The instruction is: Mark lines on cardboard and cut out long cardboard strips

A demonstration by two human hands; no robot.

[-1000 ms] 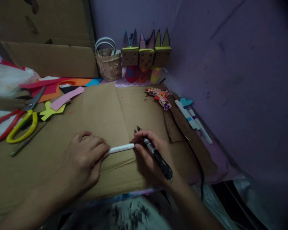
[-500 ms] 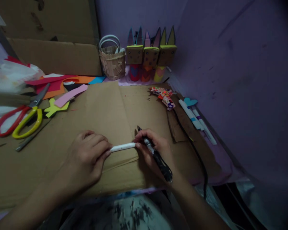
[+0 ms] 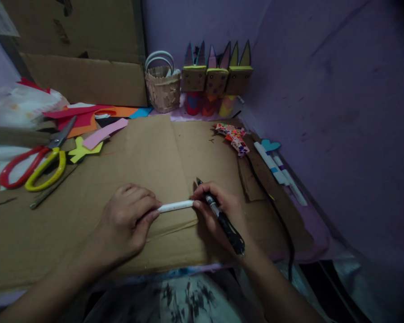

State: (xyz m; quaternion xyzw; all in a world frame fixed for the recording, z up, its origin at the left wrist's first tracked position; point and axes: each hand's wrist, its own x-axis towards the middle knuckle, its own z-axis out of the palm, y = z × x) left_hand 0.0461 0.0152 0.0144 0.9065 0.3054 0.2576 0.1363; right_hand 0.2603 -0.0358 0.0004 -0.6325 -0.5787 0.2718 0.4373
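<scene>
1. Here's the left hand (image 3: 131, 222), fingers curled, thumb and fingertips pinching the left end of a slim white tube (image 3: 176, 206), low over the near-middle cardboard (image 3: 148, 148).
2. And the right hand (image 3: 230, 207) pinches the tube's right end, with a black pen (image 3: 229, 228) tucked across it as well (busy fingers there!).
3. Doing this well, I'd say, calls for light, even pressure at both ends, the tube level, and the pen tip angled away; squeezing hard could crease it.
4. The pen looks the closest nuisance, with the black cord (image 3: 291, 255) a possible snag beside the right forearm; it trails from a floral-wrapped tool (image 3: 234, 138).
5. Over on the left, scissors (image 3: 56, 142) lie well apart, paper scraps (image 3: 106, 133) alongside; far back stand a basket (image 3: 164, 92) and three box-headed figures (image 3: 217, 81).
</scene>
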